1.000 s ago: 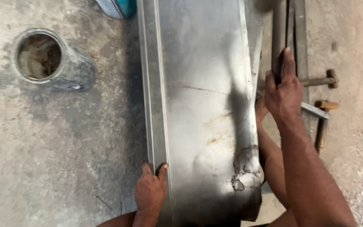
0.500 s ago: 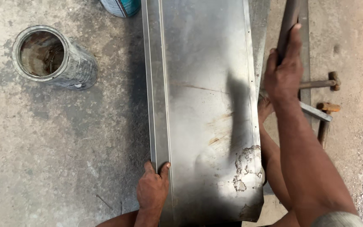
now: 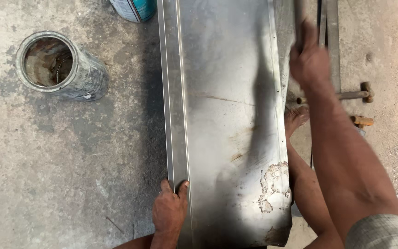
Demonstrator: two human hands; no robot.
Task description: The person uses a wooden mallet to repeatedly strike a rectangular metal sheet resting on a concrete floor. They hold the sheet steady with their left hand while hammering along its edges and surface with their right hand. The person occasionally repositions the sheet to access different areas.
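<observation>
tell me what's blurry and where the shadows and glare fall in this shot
Head view: the right hand and the bar it grips are motion-blurred; the left hand is sharp. A long dark shadow crosses the metal sheet, with soft glare beside it.

Only 1 view: a head-worn camera looking almost straight down from close above the concrete floor (image 3: 61, 175). The long metal sheet (image 3: 226, 115) runs up the frame's middle, cut off at top and bottom; both forearms enter from the lower edge.
</observation>
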